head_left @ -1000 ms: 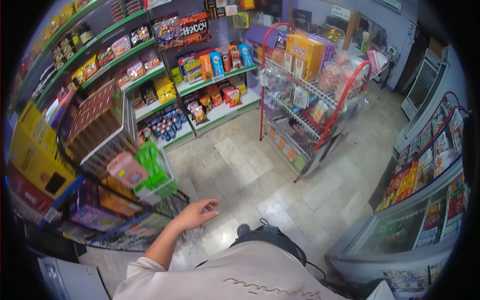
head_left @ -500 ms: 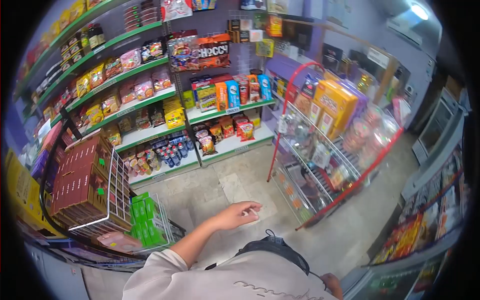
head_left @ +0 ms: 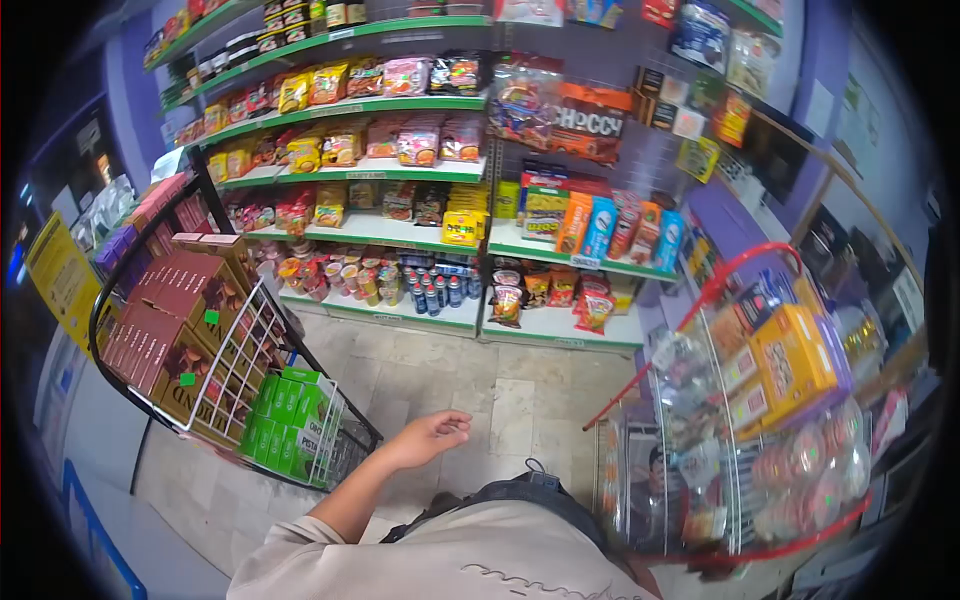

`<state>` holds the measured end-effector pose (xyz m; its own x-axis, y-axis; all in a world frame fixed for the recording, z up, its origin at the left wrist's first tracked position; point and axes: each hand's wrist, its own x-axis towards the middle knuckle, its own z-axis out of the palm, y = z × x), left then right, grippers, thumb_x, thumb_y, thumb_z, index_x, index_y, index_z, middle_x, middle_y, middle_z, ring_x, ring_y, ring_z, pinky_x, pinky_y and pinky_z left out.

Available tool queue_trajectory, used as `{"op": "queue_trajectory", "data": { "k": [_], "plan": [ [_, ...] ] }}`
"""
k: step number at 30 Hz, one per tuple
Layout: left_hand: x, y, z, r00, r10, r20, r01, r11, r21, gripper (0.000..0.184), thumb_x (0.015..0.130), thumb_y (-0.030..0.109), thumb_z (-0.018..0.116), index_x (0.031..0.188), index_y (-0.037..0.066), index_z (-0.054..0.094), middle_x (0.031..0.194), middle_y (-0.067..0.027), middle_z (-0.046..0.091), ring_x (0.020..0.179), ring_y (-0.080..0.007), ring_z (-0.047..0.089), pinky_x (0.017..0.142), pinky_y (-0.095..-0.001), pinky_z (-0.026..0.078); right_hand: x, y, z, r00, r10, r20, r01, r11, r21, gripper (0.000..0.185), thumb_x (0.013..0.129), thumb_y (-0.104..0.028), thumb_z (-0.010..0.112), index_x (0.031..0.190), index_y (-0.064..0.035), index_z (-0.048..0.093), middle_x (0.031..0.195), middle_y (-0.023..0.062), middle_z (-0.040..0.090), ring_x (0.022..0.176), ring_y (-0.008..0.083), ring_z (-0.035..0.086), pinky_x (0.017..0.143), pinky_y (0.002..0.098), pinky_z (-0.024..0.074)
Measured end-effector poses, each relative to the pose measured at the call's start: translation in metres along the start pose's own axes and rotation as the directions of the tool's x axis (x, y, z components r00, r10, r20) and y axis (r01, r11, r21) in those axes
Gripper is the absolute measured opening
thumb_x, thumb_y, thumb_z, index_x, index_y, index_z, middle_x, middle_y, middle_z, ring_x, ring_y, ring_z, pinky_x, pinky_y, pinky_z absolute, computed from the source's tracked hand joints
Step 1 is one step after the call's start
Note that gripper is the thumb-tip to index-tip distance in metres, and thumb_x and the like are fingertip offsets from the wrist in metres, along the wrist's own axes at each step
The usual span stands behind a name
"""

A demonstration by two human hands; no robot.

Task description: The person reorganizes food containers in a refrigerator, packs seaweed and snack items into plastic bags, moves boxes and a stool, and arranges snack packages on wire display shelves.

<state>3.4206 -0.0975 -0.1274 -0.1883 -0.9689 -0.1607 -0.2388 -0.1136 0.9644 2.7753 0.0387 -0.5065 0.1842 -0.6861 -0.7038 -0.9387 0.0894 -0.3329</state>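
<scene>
My left hand [head_left: 432, 438] hangs in front of my body above the tiled floor, its fingers loosely bent and apart, with nothing in it. To its left is a wire rack holding green boxes [head_left: 290, 420] and brown boxes [head_left: 165, 330]; the hand does not touch them. Only a small dark piece of my right hand or wrist [head_left: 645, 577] shows at the bottom edge beside my shirt, by the red-framed rack; its fingers are hidden.
Green-edged shelves [head_left: 370, 175] with noodle packs, cups and cans stand ahead. Snack bags [head_left: 590, 120] hang right of them. At the right a red-framed wire rack [head_left: 740, 500] holds a yellow box [head_left: 795, 365] and clear tubs. A blue bar [head_left: 95, 530] is at lower left.
The view has turned right to left, so the shelves and racks sit further right and the fridges at the right have left view. My left hand stays loose and empty.
</scene>
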Motion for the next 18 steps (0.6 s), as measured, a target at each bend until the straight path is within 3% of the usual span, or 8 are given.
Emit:
{"op": "queue_trajectory", "data": {
  "k": [3,5,7,12,13,14,16,18],
  "plan": [
    [0.041,-0.001,-0.018,1.0,0.003,0.021,-0.003,0.999,-0.032,0.043,0.094,0.018,0.063,0.131,0.001,0.051,0.119,-0.0064,0.061,0.106,-0.0122,0.057,0.094,-0.0288,0.046,0.06,-0.049,-0.106,0.96,-0.185,-0.211,0.145,0.971,-0.189,0.038,0.085,-0.044,0.061,0.097,-0.0087,0.072,0.096,0.0183,0.069,0.093,0.0301,0.067,0.082,0.0405,0.0508],
    [0.079,-0.001,-0.04,1.0,-0.016,0.003,0.016,1.0,-0.012,0.044,0.094,0.018,0.063,0.132,0.001,0.05,0.12,-0.0066,0.061,0.105,-0.0123,0.058,0.094,-0.0289,0.046,0.105,-0.069,-0.145,0.951,-0.035,-0.309,0.046,0.999,0.029,0.033,0.086,-0.041,0.057,0.096,-0.0137,0.073,0.093,0.0147,0.07,0.09,0.0294,0.068,0.079,0.0413,0.0523],
    [0.132,-0.006,-0.065,0.999,0.044,-0.023,-0.043,0.997,0.057,0.044,0.093,0.019,0.063,0.132,0.001,0.05,0.12,-0.0069,0.06,0.105,-0.0126,0.058,0.093,-0.0295,0.047,0.107,-0.127,-0.194,0.956,-0.131,-0.263,0.131,0.991,-0.015,0.034,0.089,-0.04,0.051,0.097,-0.0153,0.074,0.095,0.0139,0.07,0.086,0.03,0.068,0.077,0.0402,0.0536],
    [0.26,0.017,-0.116,0.995,0.097,-0.03,-0.094,0.99,0.105,0.044,0.093,0.019,0.064,0.131,0.003,0.052,0.12,-0.0075,0.061,0.103,-0.0129,0.058,0.091,-0.0304,0.048,0.163,-0.128,-0.172,0.939,-0.194,-0.284,0.067,0.913,-0.402,0.043,0.092,-0.044,0.049,0.117,-0.0129,0.065,0.114,0.015,0.065,0.072,0.0312,0.066,0.064,0.0429,0.0521],
    [0.28,0.029,-0.125,0.996,0.09,-0.027,-0.084,0.983,0.161,0.044,0.093,0.019,0.065,0.131,0.004,0.052,0.12,-0.0077,0.061,0.101,-0.0128,0.058,0.09,-0.0304,0.049,0.169,-0.107,-0.16,0.96,-0.168,-0.222,0.046,0.883,-0.468,0.035,0.091,-0.026,0.049,0.115,-0.005,0.063,0.068,0.0113,0.066,0.071,0.0302,0.068,0.068,0.0456,0.053],
    [0.298,0.037,-0.134,0.997,0.069,-0.019,-0.065,0.985,0.159,0.044,0.093,0.019,0.065,0.131,0.004,0.052,0.12,-0.0077,0.061,0.101,-0.0128,0.058,0.09,-0.0304,0.049,0.167,-0.119,-0.159,0.966,-0.16,-0.204,0.049,0.887,-0.46,0.035,0.091,-0.026,0.049,0.115,-0.005,0.063,0.068,0.0113,0.066,0.071,0.0302,0.068,0.068,0.0456,0.053],
    [0.331,0.05,-0.146,0.98,0.171,0.102,-0.183,0.976,0.121,0.043,0.093,0.02,0.065,0.131,0.004,0.052,0.121,-0.0083,0.061,0.1,-0.013,0.058,0.09,-0.0303,0.048,0.155,-0.135,-0.163,0.993,0.092,-0.07,-0.097,0.993,-0.067,0.049,0.089,-0.041,0.052,0.128,-0.0109,0.054,0.096,0.0151,0.06,0.093,0.0324,0.06,0.086,0.0458,0.0427],
    [0.354,0.048,-0.152,0.972,0.206,0.116,-0.217,0.972,0.094,0.043,0.092,0.022,0.066,0.128,0.004,0.054,0.118,-0.0097,0.062,0.098,-0.0156,0.06,0.088,-0.0316,0.049,0.146,-0.155,-0.18,0.953,0.266,0.145,-0.299,0.904,0.307,0.068,0.086,-0.056,0.055,0.14,-0.0168,0.044,0.124,0.0189,0.054,0.116,0.0347,0.052,0.104,0.046,0.0323]
  ]
}}
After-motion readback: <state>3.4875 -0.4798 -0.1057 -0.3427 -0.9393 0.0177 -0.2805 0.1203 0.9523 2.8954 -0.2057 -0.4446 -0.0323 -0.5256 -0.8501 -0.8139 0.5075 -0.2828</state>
